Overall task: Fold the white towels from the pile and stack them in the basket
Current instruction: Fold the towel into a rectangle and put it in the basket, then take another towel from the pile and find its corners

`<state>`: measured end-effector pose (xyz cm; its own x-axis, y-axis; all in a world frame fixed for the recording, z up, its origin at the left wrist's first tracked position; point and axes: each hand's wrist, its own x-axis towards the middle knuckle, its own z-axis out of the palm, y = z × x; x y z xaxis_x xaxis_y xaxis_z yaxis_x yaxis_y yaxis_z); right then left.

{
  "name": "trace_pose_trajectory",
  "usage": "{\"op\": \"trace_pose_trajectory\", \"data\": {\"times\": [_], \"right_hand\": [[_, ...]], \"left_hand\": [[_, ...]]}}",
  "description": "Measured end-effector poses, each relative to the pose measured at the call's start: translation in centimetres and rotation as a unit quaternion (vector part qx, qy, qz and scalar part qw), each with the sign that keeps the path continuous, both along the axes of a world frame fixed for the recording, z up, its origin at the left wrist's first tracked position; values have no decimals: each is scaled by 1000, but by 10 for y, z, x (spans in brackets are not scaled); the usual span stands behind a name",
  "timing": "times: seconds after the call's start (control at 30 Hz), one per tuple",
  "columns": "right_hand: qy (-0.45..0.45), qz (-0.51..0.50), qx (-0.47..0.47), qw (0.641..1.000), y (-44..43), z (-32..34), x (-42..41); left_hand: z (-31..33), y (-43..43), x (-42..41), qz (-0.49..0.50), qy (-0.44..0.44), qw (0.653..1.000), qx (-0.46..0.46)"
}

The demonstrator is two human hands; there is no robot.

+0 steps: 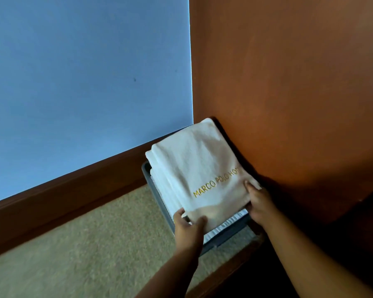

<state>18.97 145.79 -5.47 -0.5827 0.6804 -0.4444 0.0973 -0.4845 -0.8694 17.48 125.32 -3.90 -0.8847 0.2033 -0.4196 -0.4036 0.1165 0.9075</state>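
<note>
Lettering in gold thread runs across the top towel [197,168], reading "MARCO POLO HOT" before the right hand [259,203] covers the rest. One folded white towel carries this writing; it lies on a stack of other folded towels [164,188] whose edges show beyond the left hand [187,225], too close together to count. The left hand grips the towel's near corner, thumb on top and fingers curled under. The right hand pinches the other near corner, thumb pressed on the cloth just past the last letters. Under both hands sits one grey basket [226,235] holding the stack, its rim showing between the wrists. The basket stands on beige carpet [84,254] in a corner, with a dark wooden skirting board [73,194] and blue wall [84,72] beyond the left hand and an orange-brown surface [289,82] beyond the right.
</note>
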Motion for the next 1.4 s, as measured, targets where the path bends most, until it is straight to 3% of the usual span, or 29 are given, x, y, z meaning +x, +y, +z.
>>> {"op": "trace_pose_trajectory", "data": {"times": [0.1,0.17,0.27,0.33,0.37,0.47,0.77,0.9,1.07,1.17,1.23,1.4], "right_hand": [[-128,-92,92,983,-8,1,-7],[-213,-130,221,943,-23,13,-7],[-196,-9,474,859,-47,21,-12],[-227,129,524,811,-47,12,-20],[-261,183,519,793,-45,8,-21],[-292,228,526,766,-34,-4,-21],[-323,275,493,759,-21,7,-28],[-332,299,490,748,-18,7,-22],[-352,277,491,747,-25,11,-21],[-271,179,575,751,-64,23,-25],[-187,158,640,728,-106,32,-23],[-61,261,662,700,-229,54,-15]], "left_hand": [[19,-4,-22,30,211,962,-170],[41,0,-41,-55,333,905,-259],[56,13,-88,-238,439,784,-368],[52,18,-123,-330,429,717,-439],[47,18,-138,-360,392,710,-462],[32,18,-166,-393,311,724,-474],[20,23,-173,-383,309,750,-442],[11,7,-149,-383,328,767,-397],[-8,-36,-94,-385,289,798,-362],[-16,-85,-68,-362,256,808,-388],[-20,-131,-53,-331,233,819,-406],[-14,-270,-24,-203,166,881,-393]]}}
